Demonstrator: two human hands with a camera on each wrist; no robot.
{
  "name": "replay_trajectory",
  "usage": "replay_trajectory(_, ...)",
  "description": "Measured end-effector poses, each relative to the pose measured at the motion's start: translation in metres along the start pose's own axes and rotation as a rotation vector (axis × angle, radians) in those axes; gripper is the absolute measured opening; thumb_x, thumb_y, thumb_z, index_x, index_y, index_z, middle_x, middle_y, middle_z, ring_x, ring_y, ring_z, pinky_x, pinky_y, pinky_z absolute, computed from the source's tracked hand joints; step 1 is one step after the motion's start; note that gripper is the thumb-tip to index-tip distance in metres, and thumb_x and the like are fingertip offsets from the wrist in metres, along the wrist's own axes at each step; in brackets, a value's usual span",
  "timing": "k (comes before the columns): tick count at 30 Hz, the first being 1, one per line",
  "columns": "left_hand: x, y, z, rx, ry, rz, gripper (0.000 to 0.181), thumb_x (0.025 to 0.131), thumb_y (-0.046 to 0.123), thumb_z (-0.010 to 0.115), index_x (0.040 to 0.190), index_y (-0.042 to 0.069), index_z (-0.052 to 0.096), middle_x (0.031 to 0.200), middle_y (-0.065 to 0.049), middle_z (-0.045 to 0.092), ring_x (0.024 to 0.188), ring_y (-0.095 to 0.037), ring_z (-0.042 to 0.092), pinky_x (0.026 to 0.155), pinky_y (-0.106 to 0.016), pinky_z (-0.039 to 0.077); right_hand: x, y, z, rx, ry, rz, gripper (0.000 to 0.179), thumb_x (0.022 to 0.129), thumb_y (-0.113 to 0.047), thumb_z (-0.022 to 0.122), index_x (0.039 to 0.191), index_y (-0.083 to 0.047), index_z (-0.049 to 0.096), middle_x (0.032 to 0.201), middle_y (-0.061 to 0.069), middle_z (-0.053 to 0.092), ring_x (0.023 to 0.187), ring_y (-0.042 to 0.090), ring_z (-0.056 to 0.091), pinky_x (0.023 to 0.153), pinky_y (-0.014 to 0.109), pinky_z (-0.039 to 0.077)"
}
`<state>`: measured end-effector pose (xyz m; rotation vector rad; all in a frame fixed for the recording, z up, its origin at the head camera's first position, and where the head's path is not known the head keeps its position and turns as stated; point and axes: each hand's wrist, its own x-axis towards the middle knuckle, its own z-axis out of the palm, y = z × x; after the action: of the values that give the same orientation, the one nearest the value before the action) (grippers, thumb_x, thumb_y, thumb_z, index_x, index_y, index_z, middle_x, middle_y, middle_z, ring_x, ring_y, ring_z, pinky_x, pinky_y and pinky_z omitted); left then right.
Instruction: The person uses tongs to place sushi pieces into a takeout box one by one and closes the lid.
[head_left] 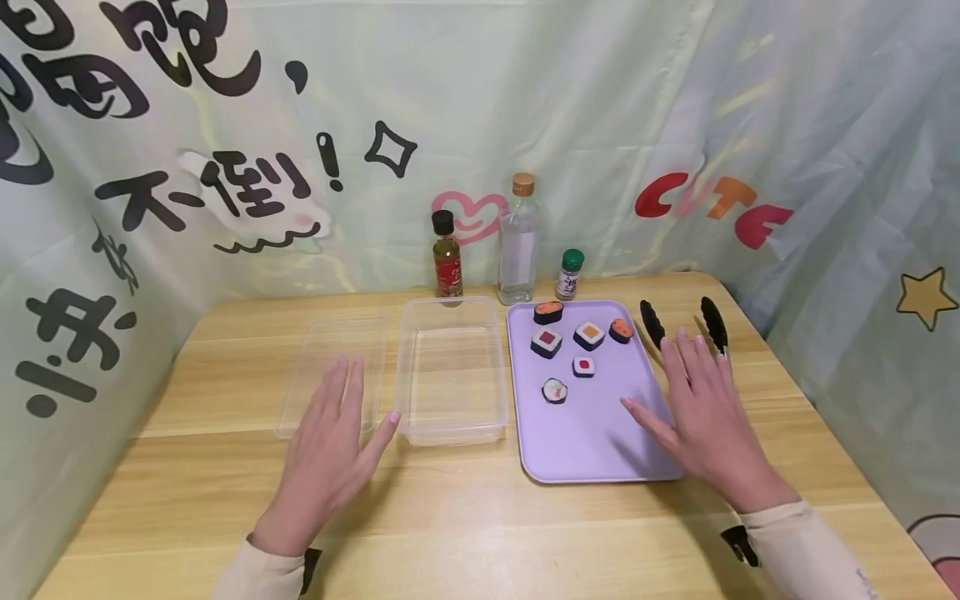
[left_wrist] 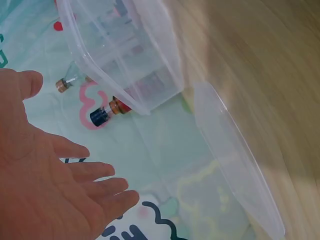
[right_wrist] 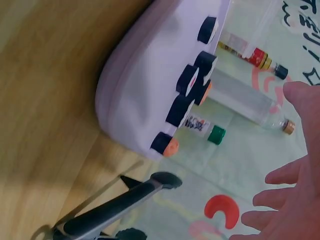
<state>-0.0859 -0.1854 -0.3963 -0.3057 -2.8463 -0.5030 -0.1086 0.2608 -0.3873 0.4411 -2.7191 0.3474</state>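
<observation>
My left hand hovers with straight fingers over the near part of a clear plastic lid, holding nothing. Beside it stands a clear plastic container. My right hand, its fingers spread, is above the right edge of a lilac tray and the tongs. The hand hides most of the tongs in the head view; a dark tong arm shows in the right wrist view. On the tray lie several sushi pieces, among them a roll with a pink centre and an orange-topped one.
Along the back edge stand a red-labelled sauce bottle, a tall clear bottle with a cork-coloured cap and a small green-capped jar. A printed cloth hangs behind and beside the wooden table.
</observation>
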Motion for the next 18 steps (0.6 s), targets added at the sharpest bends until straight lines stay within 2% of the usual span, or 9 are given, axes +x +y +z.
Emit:
replay_trajectory(8,0.005,0.002,0.0,-0.142,-0.045,-0.035,0.084,0.104,0.053,0.042,0.161,-0.002,0.013,0.164,-0.026,0.013,0.148,-0.046,0.02,0.117,-0.061,0.022,0.004,0.02,-0.002,0.026,0.05,0.056,0.097,0.085,-0.043,0.078,0.15,0.012,0.032,0.155,0.038,0.025,0.143,0.057,0.022,0.115,0.067,0.016)
replay_trajectory(13,0.01,0.002,0.001,-0.206,-0.059,-0.052,0.083,0.105,0.053,0.041,0.161,-0.002,0.013,0.163,-0.026,0.017,0.148,-0.046,0.022,0.117,-0.061,0.021,0.003,0.032,-0.002,0.037,0.024,0.125,0.102,0.086,-0.044,0.077,0.152,0.015,0.025,0.156,0.039,0.021,0.142,0.058,0.02,0.113,0.068,0.019)
replay_trajectory(18,0.015,0.003,0.002,-0.262,-0.084,-0.09,0.083,0.105,0.055,0.039,0.161,-0.001,0.015,0.162,-0.026,0.021,0.147,-0.046,0.024,0.117,-0.061,0.021,0.006,0.043,-0.003,0.064,-0.038,0.212,0.107,0.09,-0.049,0.072,0.152,0.019,0.018,0.156,0.041,0.016,0.144,0.057,0.016,0.115,0.067,0.015)
